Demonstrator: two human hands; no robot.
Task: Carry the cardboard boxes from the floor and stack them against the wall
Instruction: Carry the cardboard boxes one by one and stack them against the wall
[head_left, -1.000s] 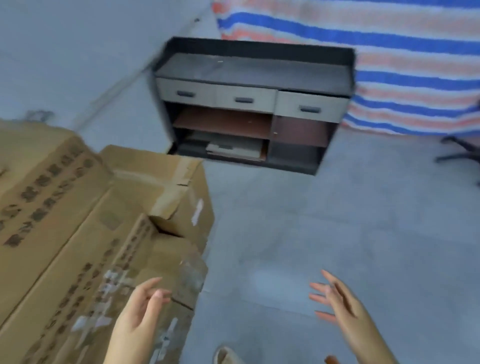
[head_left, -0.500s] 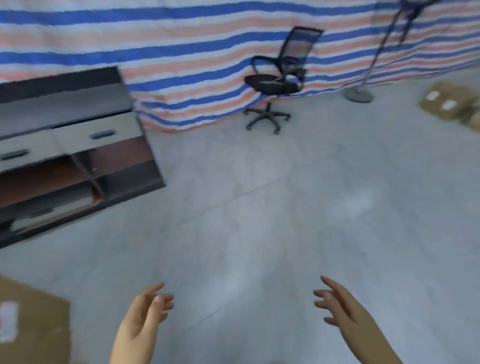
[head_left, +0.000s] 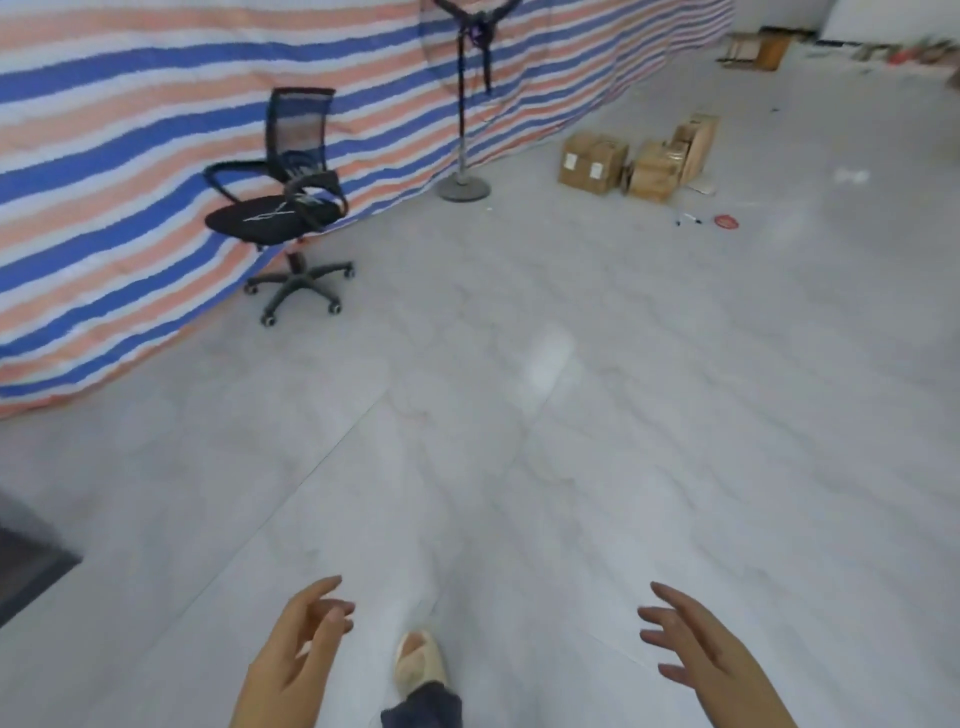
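Both hands empty, held low at bottom of view above the floor. Left hand (head_left: 293, 654) palm turned inward, fingers loosely curled and slightly spread, gripping nothing. Right hand (head_left: 696, 649) likewise bare, fingers extended and fanned apart, nothing in them. Hands well apart; between them one foot in a pale, soft-looking slipper (head_left: 420, 662) with dark trouser cuff behind it.

Floor (head_left: 571, 415): large glossy grey tiles w/ faint marbled veining, thin dark grout lines, a bright reflection patch near centre.

Cardboard boxes (head_left: 636, 158): small cluster far off at upper right, on the floor near the striped sheet. Plain brown corrugated card, rectangular; nearest left box carries two white labels on its front face; one taller box at the right of the group stands tilted. Exact count unclear owing to blur.

Striped tarp (head_left: 130, 130): woven plastic sheet, blue/orange/white bands, hanging as a wall along left side, slightly rippled.

Office chair (head_left: 283, 208): black mesh back, padded black seat, curved armrests, five-star castor base; stands just in front of tarp.

Fan stand (head_left: 462, 156): dark slim pole on a round grey disc base, beside tarp, between chair and boxes.

Small red ring-shaped item (head_left: 726, 221) on the floor near the boxes; identity not discernible
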